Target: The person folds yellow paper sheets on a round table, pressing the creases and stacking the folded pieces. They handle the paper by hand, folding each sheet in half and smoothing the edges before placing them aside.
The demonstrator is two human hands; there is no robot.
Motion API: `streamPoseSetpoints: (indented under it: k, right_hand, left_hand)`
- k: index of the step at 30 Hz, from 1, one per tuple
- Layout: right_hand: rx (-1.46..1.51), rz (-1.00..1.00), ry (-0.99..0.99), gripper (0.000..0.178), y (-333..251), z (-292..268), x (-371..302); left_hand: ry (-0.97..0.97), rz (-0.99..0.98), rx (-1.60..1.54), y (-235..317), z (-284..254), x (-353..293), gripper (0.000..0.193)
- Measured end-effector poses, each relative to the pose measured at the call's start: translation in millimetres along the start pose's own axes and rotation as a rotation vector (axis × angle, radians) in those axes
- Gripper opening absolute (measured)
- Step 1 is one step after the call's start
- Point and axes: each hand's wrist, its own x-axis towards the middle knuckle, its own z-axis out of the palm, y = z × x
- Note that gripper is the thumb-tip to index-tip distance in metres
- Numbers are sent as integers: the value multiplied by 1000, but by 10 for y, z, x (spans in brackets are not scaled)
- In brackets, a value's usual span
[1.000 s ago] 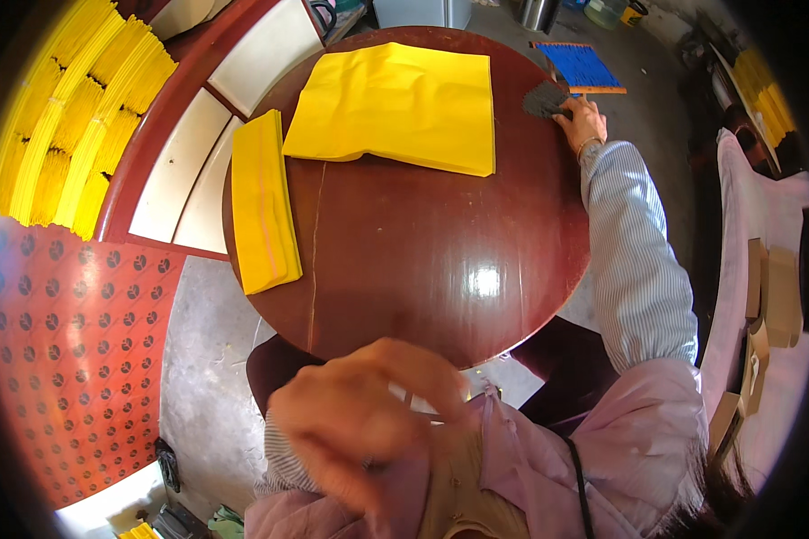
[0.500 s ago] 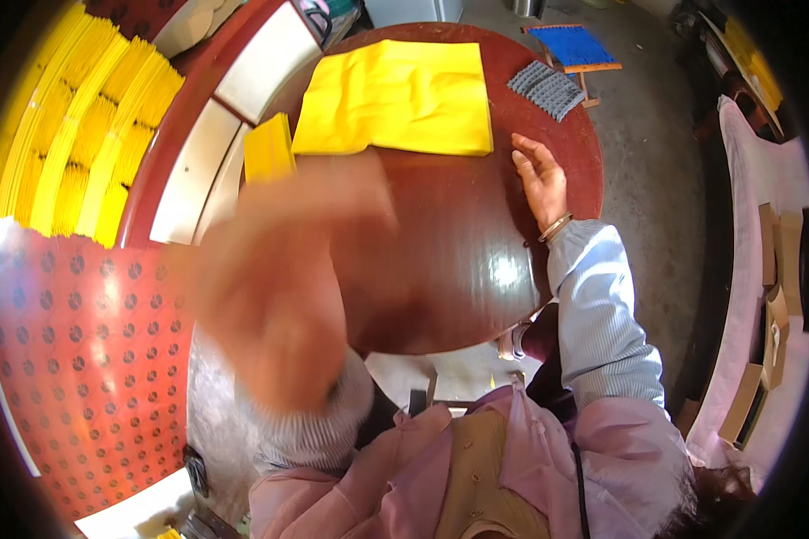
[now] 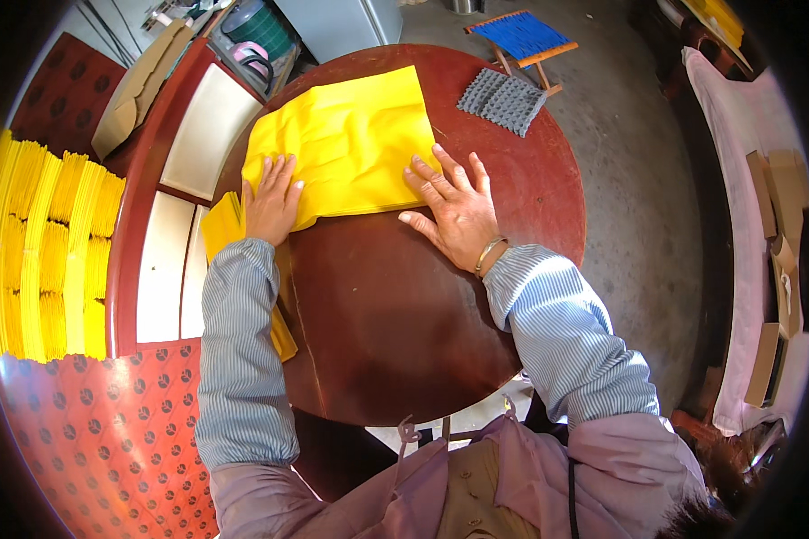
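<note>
A large yellow sheet [image 3: 342,135], slightly creased and perhaps several layers thick, lies flat on the round dark-red table [image 3: 404,305]. My left hand [image 3: 272,199] rests on its near left corner with the fingers stretched out. Spread fingers of my right hand [image 3: 457,205] touch the sheet's right edge, while the palm is over bare tabletop. Beside my left hand, a narrower folded yellow piece [image 3: 223,225] sits at the table's left side, partly hidden by my sleeve. More yellow [image 3: 283,337] shows past the left forearm.
A grey bumpy mat [image 3: 502,101] lies at the table's far right. Beyond it stands a folding stool [image 3: 523,38] with a blue seat. Stacked yellow bundles [image 3: 49,251] fill the left, next to a red-edged cabinet [image 3: 162,265]. Cardboard boxes [image 3: 782,260] are on the right.
My left hand, blurred in mid-air before, has come down onto the yellow sheet. My right hand has moved from the table's right side to the sheet's edge. The view has shifted.
</note>
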Motion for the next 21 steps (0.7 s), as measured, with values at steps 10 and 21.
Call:
streamPoseSetpoints:
  k: [10,21]
  right_hand:
    - [-3,3,32,61,-23,20,-30]
    - [41,-6,39,62,37,10,-49]
  left_hand:
    - [40,17,-74,-10,47,-50,58]
    - [101,44,-103,-13,24,-100,56]
